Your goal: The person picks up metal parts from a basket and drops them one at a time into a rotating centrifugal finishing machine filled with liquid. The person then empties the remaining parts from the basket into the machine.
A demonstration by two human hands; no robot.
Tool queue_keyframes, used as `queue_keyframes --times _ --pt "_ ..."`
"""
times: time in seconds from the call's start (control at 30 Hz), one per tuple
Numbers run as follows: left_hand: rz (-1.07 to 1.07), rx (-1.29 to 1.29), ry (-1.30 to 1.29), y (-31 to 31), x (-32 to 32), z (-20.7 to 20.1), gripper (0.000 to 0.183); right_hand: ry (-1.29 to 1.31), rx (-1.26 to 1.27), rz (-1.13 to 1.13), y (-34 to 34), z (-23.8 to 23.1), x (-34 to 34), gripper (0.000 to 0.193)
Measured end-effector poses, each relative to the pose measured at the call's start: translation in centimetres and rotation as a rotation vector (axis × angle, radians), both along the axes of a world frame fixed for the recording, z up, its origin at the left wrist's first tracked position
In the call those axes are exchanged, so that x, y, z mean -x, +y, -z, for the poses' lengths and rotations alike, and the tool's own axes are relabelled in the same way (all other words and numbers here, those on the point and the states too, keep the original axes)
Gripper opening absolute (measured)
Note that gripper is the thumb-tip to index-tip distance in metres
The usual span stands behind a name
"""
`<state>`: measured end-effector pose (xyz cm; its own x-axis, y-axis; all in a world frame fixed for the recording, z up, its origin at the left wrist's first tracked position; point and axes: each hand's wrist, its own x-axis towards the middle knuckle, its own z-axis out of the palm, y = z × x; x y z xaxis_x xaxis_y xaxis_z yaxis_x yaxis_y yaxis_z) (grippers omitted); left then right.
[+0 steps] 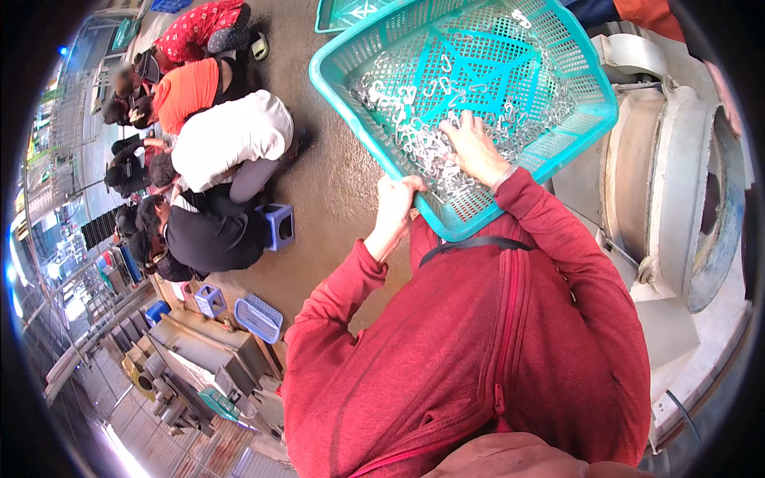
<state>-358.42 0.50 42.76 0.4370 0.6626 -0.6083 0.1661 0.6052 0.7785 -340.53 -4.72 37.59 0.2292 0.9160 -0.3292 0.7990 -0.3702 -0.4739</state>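
A turquoise plastic basket (458,230) tilts in front of my body, its near corner against my waist. Small silvery bent-metal pieces (410,142), many shaped like hooks, are heaped along its near side, with others scattered over the lattice bottom. My left hand (395,205) grips the rim at the near left, fingers curled around the edge. Inside the basket, my right hand (476,151) rests on the heap with its fingers stretched out and apart. No piece can be seen held in it; the undersides of the fingers are hidden.
Several people (231,139) crouch at the left on the wet brown floor (335,187), near a blue-purple stool (277,227). A pale round drum-like machine (657,171) stands close on my right. A blue basket (258,319) lies at the lower left. Another turquoise basket (339,16) is beyond mine.
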Motion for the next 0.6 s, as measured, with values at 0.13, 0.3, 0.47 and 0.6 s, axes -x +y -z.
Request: queue_keyframes --times 0.13,0.3,0.47,0.6 --pt "-0.016 0.011 -0.007 0.9 -0.2 -0.1 0.01 0.333 -0.225 0.28 0.9 -0.9 -4.5 0.052" --pt "0.039 -0.022 -0.01 2.0 -1.4 -1.0 0.008 1.152 -0.198 0.476 0.0 -3.3 -8.4 0.034" --pt "0.059 -0.021 0.062 2.5 -2.2 -0.7 0.011 1.526 -0.274 0.56 -1.7 -4.9 -9.6 0.039" --pt "0.053 0.009 -0.052 2.5 -2.8 -0.5 0.01 1.616 -0.341 0.5 -2.8 -7.7 -10.7 0.032"
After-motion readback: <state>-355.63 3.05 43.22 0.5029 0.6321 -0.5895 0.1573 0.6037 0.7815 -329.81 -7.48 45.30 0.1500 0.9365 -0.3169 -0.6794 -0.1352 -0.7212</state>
